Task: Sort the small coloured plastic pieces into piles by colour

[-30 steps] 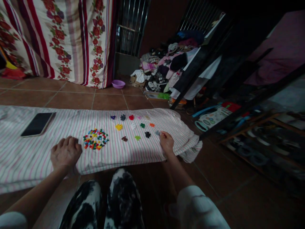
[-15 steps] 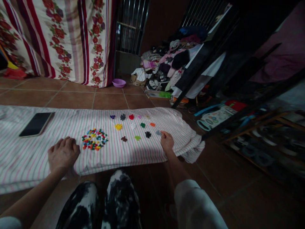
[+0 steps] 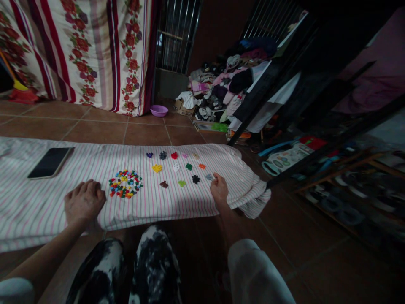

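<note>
our r. hand had a narrowish grip, contents n/k, w/ grey pile just beside at 10 o'clock; light touch seemed best, sparing black pile nearer 9. l. hand lay on bench, grip unclear.

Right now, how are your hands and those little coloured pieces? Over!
Left bare hand on white striped cloth, beside small multicoloured pieces. Right bare hand beside small grey-blue pile, touch unclear. Flat black-screened phone beyond left hand, not blocking.
</note>
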### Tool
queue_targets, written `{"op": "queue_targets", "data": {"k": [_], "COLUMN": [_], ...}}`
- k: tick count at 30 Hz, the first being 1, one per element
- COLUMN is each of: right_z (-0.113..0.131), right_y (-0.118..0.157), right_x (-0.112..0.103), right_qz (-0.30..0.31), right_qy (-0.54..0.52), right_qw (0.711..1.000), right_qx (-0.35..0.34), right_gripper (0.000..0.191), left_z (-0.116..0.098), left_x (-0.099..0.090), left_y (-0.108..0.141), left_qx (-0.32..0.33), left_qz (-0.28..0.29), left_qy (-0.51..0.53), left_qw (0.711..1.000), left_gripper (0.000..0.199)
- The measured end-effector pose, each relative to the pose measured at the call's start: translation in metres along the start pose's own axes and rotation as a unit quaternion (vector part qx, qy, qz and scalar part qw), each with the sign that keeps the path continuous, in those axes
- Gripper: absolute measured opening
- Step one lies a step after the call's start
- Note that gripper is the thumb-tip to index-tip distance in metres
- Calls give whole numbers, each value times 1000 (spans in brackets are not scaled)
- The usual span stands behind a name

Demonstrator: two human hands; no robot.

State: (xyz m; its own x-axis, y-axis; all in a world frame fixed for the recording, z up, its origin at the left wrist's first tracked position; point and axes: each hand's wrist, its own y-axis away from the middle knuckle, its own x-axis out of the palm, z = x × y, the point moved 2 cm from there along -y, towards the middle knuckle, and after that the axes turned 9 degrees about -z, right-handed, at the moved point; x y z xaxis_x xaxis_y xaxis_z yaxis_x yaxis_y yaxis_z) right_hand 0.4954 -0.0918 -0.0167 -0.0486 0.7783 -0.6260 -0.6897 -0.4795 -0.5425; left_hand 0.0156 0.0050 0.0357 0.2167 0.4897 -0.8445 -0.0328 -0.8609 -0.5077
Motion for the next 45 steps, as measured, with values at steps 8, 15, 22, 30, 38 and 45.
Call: {"op": "queue_targets", "data": {"k": [8, 15, 22, 30, 38, 45], "right_z": [-9, -7, -1, 22, 109, 174], "right_y": [4, 29, 48, 55, 107, 138], "right_x": [0, -16, -30, -46, -44, -13], "right_qz": [-117, -122, -62, 25, 94, 238], "right_qy": [-27, -54, -55, -112, -223, -268], "right_qw": [993, 991, 993, 987, 969, 930], "right_qx": [17, 30, 86, 114, 41, -79], "right_gripper": [40, 41, 43, 44, 41, 31], "left_z": [6, 13, 14, 19, 23, 27], "left_x": [12, 19, 22, 18, 4, 5], "left_y": [0, 2, 9, 36, 39, 41], "left_qx": [-16, -11, 7, 53, 78, 90], "left_qz": [-2, -24, 12, 157, 219, 229], "left_qy": [-11, 12, -5, -35, -49, -35], "left_qw": [1000, 1000, 1000, 985, 971, 968], "left_gripper": [29, 30, 43, 63, 69, 70]}}
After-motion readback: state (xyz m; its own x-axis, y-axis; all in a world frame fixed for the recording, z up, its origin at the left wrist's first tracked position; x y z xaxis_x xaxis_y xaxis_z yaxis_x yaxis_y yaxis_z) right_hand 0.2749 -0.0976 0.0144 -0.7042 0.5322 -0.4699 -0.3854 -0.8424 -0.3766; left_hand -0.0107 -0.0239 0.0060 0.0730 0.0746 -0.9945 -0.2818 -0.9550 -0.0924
